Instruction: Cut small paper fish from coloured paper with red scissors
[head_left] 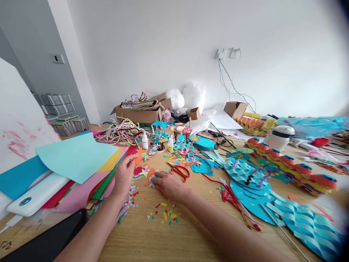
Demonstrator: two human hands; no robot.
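While the left hand pinches orange paper, the flat right hand touches an orange fish, bare tabletop nearer.

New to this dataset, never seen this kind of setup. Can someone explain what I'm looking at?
There's no robot: a person works with two bare hands. The single picture comes from a camera on their head, looking forward and down, so the forearms enter from below.

The left hand is at an orange paper piece and seems to pinch it, though the grip is hard to make out. The right hand lies palm down, fingertips at an orange fish-shaped cutout; whether it grips that is unclear.

On the wooden table are red-handled scissors, small bottles, scattered paper bits, coloured sheets on the left and blue paper crafts on the right.
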